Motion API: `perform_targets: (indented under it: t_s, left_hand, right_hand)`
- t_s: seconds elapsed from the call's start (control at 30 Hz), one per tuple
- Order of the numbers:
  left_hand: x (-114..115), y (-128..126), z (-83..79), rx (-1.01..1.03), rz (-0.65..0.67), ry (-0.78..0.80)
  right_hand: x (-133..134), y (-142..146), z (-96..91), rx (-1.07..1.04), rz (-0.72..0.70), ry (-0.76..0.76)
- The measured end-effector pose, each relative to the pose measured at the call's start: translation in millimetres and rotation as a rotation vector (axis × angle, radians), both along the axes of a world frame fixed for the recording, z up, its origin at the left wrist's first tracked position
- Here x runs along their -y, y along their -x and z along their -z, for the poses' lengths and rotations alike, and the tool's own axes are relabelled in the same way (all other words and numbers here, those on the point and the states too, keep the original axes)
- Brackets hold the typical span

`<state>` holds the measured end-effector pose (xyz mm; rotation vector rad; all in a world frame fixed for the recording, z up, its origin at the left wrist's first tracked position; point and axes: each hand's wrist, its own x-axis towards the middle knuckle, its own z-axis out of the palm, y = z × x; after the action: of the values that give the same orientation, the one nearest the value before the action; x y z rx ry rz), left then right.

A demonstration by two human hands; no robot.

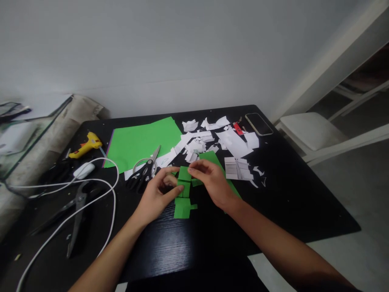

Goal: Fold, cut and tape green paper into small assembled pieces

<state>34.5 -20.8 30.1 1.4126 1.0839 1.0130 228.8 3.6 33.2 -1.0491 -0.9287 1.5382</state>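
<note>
A green paper cutout (182,208), made of several square panels with a small tab at its lower right, is between my two hands above the black table. My left hand (158,192) pinches it from the left, its thumb lying over the middle panels. At the top panel, the fingertips of my right hand (212,182) close on the right edge. Behind and under my right hand lies a larger green strip of paper (214,158), partly covered. Black-handled scissors (148,165) rest just beyond my left hand.
Green sheets (142,140) lie at the back, near white paper scraps (196,146). A yellow glue gun (87,145), a white cable (114,207) and large shears (79,207) are on the left. A red cutter (238,129) and a phone (259,124) sit at the back right.
</note>
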Motion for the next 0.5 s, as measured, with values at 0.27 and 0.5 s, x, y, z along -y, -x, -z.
perform_targets:
  t_s: [0.27,0.5]
  left_hand:
    - [2.1,-3.4,0.3,-0.031,-0.045,-0.020]
    - [0.8,-1.1,2.3,-0.006,-0.129,-0.065]
  right_hand:
    - [2.8,1.2,1.0,0.091,-0.022,-0.117]
    - [3.2,2.4,2.1,0.076,-0.121,-0.141]
